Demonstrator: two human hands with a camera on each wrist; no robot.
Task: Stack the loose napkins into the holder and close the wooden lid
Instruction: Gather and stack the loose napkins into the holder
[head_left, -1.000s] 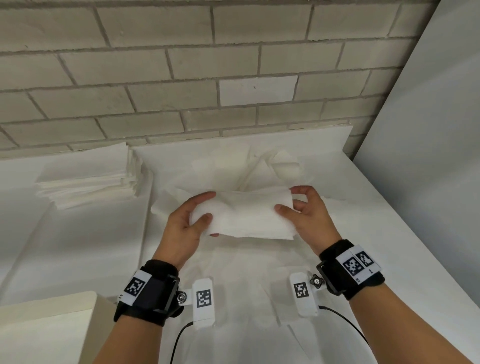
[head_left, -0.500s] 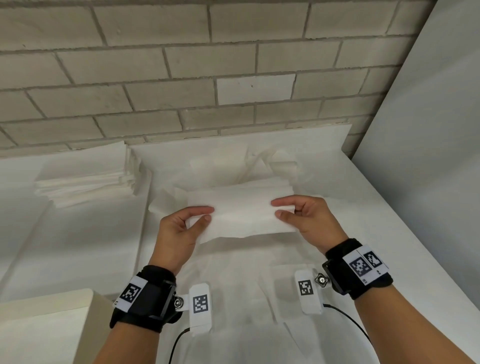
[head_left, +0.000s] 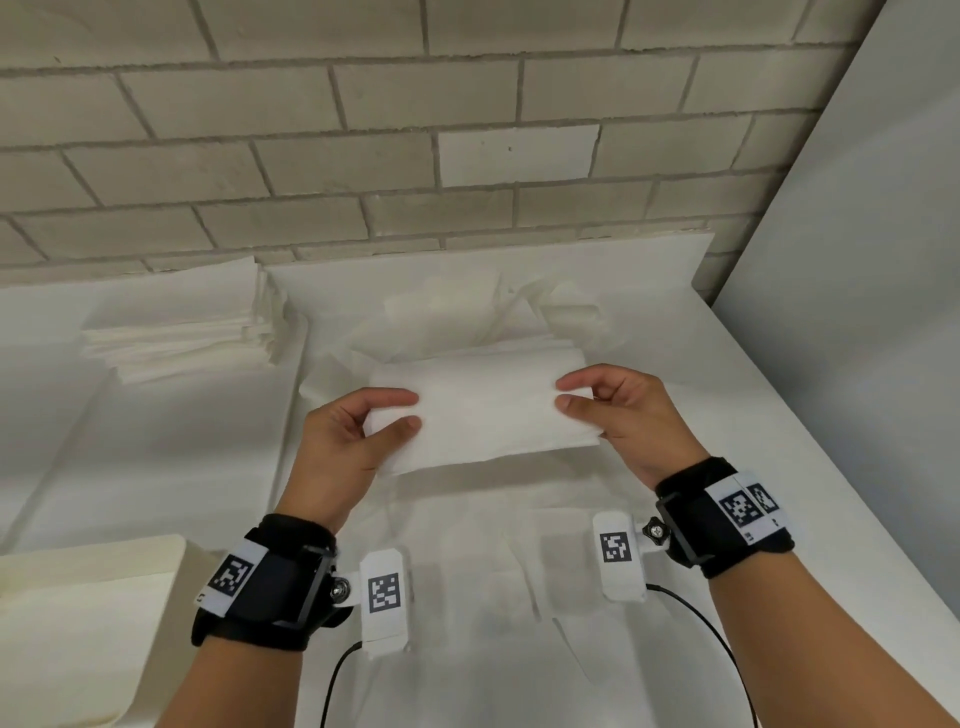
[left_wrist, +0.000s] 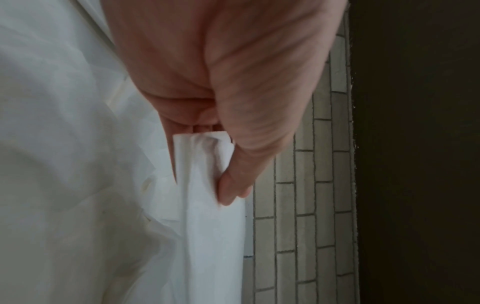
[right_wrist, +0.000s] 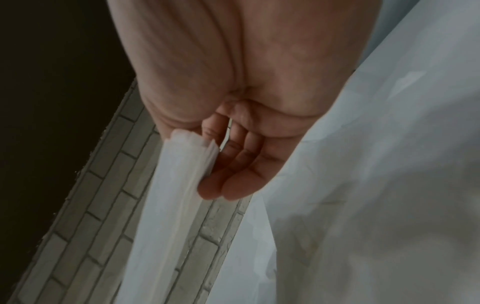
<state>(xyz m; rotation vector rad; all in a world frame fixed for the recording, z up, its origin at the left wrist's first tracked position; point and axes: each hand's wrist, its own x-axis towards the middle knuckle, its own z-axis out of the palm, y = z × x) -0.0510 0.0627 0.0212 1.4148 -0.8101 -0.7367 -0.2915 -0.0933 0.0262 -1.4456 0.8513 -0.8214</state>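
A folded wad of white napkins (head_left: 485, 410) hangs in the air above the table, held at both ends. My left hand (head_left: 387, 415) pinches its left end between thumb and fingers; the left wrist view shows the thumb pressed on the napkin edge (left_wrist: 207, 185). My right hand (head_left: 582, 400) pinches the right end, and the right wrist view shows fingers under the layered napkin edge (right_wrist: 187, 156). More loose napkins (head_left: 467, 317) lie crumpled behind. A pale wooden piece (head_left: 88, 618), lid or holder I cannot tell, sits at the lower left.
A neat stack of folded napkins (head_left: 182, 332) rests at the back left by the brick wall (head_left: 467, 156). A grey panel (head_left: 857, 312) bounds the right side. The table (head_left: 130, 467) is covered in white paper, with flat napkins (head_left: 493, 561) near me.
Both hands have lifted the napkin wad slightly and shifted from cupping its ends to pinching them with fingertips; the wad looks flatter and straighter.
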